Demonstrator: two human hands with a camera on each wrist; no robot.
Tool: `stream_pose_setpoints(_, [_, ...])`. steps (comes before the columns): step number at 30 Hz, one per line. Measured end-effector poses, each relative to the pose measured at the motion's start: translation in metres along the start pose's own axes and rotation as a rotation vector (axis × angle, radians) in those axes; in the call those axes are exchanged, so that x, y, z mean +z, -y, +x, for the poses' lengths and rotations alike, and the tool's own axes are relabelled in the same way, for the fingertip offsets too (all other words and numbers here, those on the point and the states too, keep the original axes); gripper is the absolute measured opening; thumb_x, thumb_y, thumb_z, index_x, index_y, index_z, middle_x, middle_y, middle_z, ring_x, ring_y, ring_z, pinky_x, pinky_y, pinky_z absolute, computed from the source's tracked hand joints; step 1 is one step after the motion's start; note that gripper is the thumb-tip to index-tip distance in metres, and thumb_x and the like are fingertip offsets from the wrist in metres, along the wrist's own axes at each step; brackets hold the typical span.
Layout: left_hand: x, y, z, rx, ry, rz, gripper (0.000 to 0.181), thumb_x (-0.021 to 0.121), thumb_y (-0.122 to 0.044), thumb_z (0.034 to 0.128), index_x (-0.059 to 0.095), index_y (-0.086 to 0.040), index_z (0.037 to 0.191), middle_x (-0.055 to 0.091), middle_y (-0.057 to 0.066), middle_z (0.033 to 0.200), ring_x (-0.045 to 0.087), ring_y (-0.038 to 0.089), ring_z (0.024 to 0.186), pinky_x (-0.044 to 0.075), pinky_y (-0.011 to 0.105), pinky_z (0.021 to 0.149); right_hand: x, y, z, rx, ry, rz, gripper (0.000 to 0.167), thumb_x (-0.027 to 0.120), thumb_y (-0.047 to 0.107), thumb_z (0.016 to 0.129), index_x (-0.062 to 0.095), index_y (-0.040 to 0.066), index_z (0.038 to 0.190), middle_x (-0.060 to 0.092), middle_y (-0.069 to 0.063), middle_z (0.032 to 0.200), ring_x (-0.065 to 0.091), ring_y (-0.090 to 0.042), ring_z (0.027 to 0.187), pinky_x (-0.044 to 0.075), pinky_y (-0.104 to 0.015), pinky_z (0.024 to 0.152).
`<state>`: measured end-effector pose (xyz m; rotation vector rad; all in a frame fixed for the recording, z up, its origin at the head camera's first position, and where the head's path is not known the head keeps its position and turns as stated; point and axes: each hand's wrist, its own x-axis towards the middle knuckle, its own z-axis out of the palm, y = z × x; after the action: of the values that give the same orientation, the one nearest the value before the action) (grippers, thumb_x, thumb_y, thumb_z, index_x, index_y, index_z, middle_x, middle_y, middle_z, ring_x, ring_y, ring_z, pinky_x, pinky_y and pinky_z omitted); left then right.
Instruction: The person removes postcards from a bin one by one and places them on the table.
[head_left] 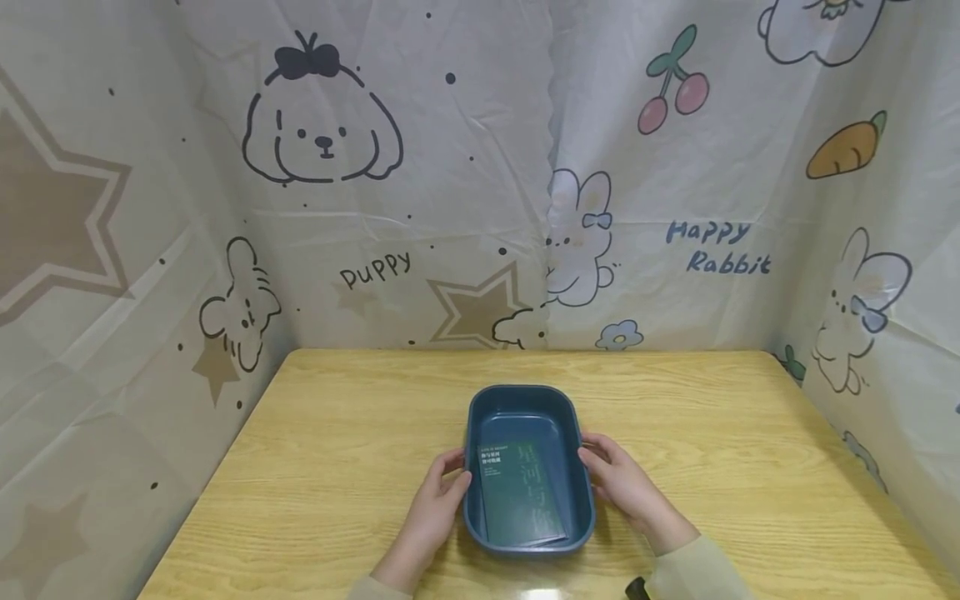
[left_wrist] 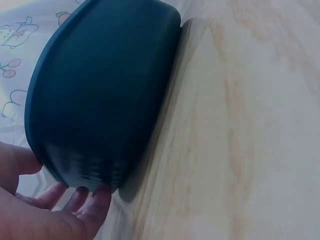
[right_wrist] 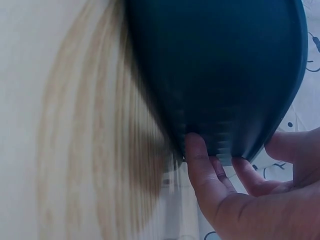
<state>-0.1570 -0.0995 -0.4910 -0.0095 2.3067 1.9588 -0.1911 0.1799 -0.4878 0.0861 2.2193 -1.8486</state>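
A dark blue rectangular plastic basin [head_left: 528,400] with rounded corners is in front of me, between both hands in the head view. Inside it lies a green book [head_left: 521,492] with pale lettering on its cover. My left hand [head_left: 441,496] grips the basin's left side, thumb at the rim. On the opposite side my right hand [head_left: 618,475] holds it the same way. Both wrist views show fingertips against the ribbed outer wall of the basin [left_wrist: 100,75], low down near its base. Whether the base touches the table is hard to tell.
The basin is over a light wood-grain table [head_left: 360,417]. A patterned cloth curtain [head_left: 450,208] surrounds the table at the back and both sides. A small black object [head_left: 637,588] shows beside the right sleeve at the bottom edge.
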Motion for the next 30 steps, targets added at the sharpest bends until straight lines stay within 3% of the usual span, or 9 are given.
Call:
stream_pose_setpoints(12, [-0.0019,0.0014,-0.0015,0.002,0.029,-0.039,0.046,0.051,-0.017,0.1079,0.042,-0.001,0.151,0.048,0.024,0.149,0.053,0.042,0.136,0.046,0.053,0.113,0.0005,0.0007,-0.0013,0.001,-0.014,-0.008,0.045,0.047,0.016,0.109,0.042,-0.003,0.149,0.05,-0.03,0.148,0.06,-0.037,0.127,0.057,-0.05,0.1])
stream_pose_setpoints(22, [-0.001,0.0026,-0.0012,-0.013,0.014,-0.053,0.047,0.052,-0.015,0.1065,0.043,-0.001,0.15,0.05,0.024,0.147,0.056,0.041,0.133,0.05,0.051,0.109,0.0023,0.0029,-0.0031,-0.006,-0.016,0.007,0.043,0.047,0.013,0.108,0.043,-0.006,0.146,0.052,-0.031,0.144,0.061,-0.036,0.125,0.059,-0.049,0.097])
stream_pose_setpoints(30, [0.0005,0.002,-0.0004,-0.042,0.021,-0.058,0.048,0.05,-0.019,0.1081,0.042,-0.002,0.152,0.046,0.024,0.151,0.056,0.038,0.133,0.052,0.048,0.107,0.003,0.0053,-0.0053,-0.012,-0.058,-0.044,0.044,0.05,0.016,0.107,0.045,-0.003,0.146,0.052,-0.03,0.143,0.062,-0.038,0.124,0.06,-0.048,0.095])
